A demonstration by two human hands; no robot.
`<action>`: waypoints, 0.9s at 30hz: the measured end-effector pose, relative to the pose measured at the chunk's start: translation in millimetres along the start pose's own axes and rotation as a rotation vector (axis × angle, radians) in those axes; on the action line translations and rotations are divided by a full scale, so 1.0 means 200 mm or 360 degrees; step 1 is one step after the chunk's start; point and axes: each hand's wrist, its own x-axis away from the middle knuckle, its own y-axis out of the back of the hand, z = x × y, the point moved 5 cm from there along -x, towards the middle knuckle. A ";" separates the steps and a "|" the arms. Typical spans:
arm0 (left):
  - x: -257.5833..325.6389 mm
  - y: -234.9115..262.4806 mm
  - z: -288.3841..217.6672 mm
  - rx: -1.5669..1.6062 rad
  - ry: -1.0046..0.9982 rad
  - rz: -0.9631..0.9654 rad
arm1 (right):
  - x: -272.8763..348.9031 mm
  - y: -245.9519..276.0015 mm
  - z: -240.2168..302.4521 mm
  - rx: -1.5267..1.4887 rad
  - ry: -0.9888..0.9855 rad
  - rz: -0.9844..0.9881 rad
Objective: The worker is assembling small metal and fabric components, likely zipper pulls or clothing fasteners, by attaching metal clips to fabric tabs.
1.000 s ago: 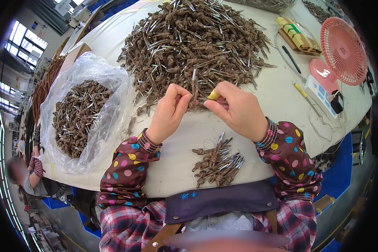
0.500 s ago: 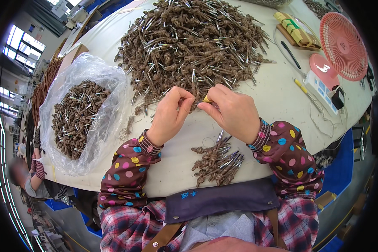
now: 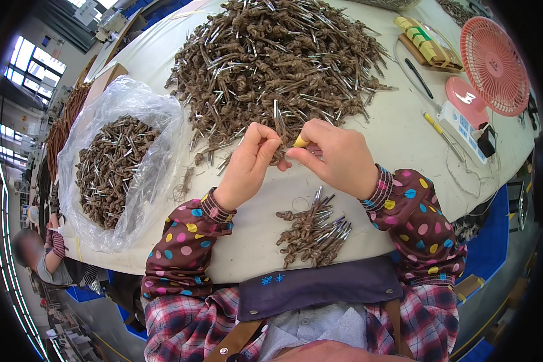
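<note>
My left hand is closed in a pinch around a brown knotted cord whose silvery metal tips point up and away from me. The cord's lower part is largely hidden by my fingers. Close against its right side, my right hand is also closed, thumb and forefinger drawn together. A yellow piece shows at these fingers; whether it is a tool's handle or a finger cover I cannot tell. Just beyond both hands rises a large heap of similar knotted cords. A smaller bunch of knotted cords lies between my forearms.
A clear plastic bag full of knotted cords stands at left. On the right are a pink fan, a white power strip, a yellow-handled tool, a black pen and a yellow-topped bundle. Another person sits far left.
My right hand has shifted slightly right and its fingers have drawn a little apart from the left hand's. The left hand still grips the cord in nearly the same place.
</note>
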 end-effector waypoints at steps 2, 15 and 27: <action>0.00 0.01 -0.01 0.0008 -0.0025 -0.0007 | -0.01 0.01 -0.04 -0.0266 -0.0191 0.0093; 0.03 -0.06 -0.05 -0.0757 -0.0213 0.0141 | -0.01 -0.15 -0.16 -0.1564 -0.0796 0.0241; -0.07 0.25 -0.02 -0.1237 -0.0183 -0.0554 | -0.02 -0.06 -0.15 -0.1437 -0.0734 0.0338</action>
